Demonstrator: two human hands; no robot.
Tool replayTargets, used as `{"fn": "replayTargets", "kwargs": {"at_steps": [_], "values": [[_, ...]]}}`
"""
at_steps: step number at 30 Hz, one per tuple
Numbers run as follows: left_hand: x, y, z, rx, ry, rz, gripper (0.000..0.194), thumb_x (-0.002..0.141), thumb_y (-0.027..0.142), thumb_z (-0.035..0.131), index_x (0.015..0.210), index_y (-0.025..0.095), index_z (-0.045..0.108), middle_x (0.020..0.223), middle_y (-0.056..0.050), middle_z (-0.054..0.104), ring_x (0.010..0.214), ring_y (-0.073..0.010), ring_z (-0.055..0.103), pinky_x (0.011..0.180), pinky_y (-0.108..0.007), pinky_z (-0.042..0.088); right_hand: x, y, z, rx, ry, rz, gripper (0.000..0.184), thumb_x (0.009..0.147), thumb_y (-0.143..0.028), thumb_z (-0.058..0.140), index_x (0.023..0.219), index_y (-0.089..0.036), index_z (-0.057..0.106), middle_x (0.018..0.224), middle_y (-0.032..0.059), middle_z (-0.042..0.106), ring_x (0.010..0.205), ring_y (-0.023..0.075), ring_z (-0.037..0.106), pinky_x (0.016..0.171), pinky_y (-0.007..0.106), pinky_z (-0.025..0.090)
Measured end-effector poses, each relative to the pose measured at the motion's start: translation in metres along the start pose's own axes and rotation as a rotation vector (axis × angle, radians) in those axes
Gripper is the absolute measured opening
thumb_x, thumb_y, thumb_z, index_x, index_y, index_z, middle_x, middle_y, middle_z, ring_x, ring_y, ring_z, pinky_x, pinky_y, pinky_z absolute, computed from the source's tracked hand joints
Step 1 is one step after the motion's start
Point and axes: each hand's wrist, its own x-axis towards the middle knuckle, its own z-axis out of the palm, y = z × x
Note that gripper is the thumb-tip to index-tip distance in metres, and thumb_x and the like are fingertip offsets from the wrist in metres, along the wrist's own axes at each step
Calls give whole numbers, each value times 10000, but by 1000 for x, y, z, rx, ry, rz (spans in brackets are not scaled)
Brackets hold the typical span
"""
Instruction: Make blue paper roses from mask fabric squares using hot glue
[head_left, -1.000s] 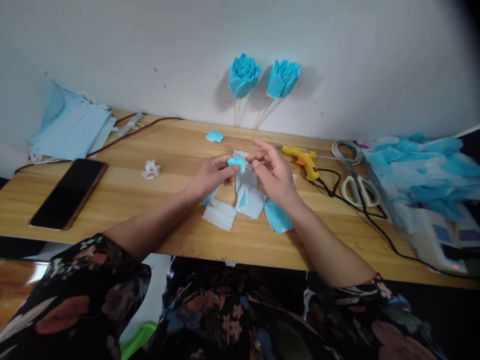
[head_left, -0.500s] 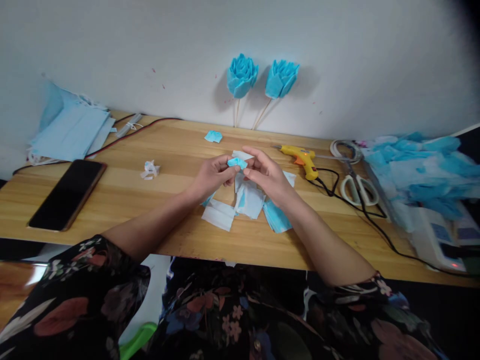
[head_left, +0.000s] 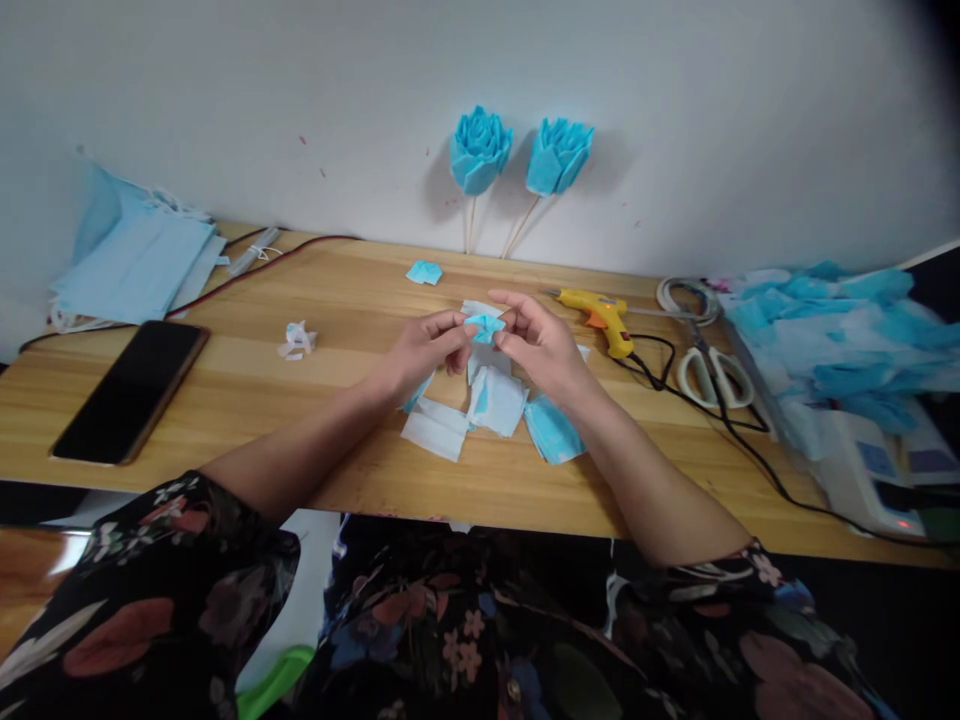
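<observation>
The left hand (head_left: 420,355) and right hand (head_left: 546,352) are pinching the folded blue piece (head_left: 486,328) between them, its length running left to right.

Room between phone (head_left: 131,392) and white scrap (head_left: 298,340) — glue gun (head_left: 606,318) blocks right.

a phone (head_left: 130,392) lies flat on the wooden table (head_left: 247,400), dark screen up.

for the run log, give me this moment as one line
left hand: pinching blue piece | right hand: fingers at same piece | glue gun: on table
</observation>
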Motion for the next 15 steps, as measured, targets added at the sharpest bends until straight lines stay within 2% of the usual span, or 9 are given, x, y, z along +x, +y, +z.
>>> {"fn": "replayTargets", "kwargs": {"at_steps": [4,9,15], "values": [[0,1,0,-18,50,4,293,816,434,735,813,162,626,564,30,577,502,-75,490,516,-214,391,0,-3,0,-14,9,-1,475,803,-255,613,1276,-232,584,815,-17,555,751,143,543,692,310,448],[1,2,-1,26,84,11,300,810,399,751,719,162,591,546,28,567,491,-65,470,507,-209,374,-2,-3,1,-4,-13,11,485,800,-239,617,1283,-226,580,817,-18,559,745,140,541,693,307,451],[2,2,-3,-59,92,12,319,817,429,744,725,163,594,547,31,555,491,-69,475,501,-213,368,-4,-4,1,25,-63,13,488,803,-231,618,1289,-241,582,834,-16,585,752,149,562,707,319,486]]}}
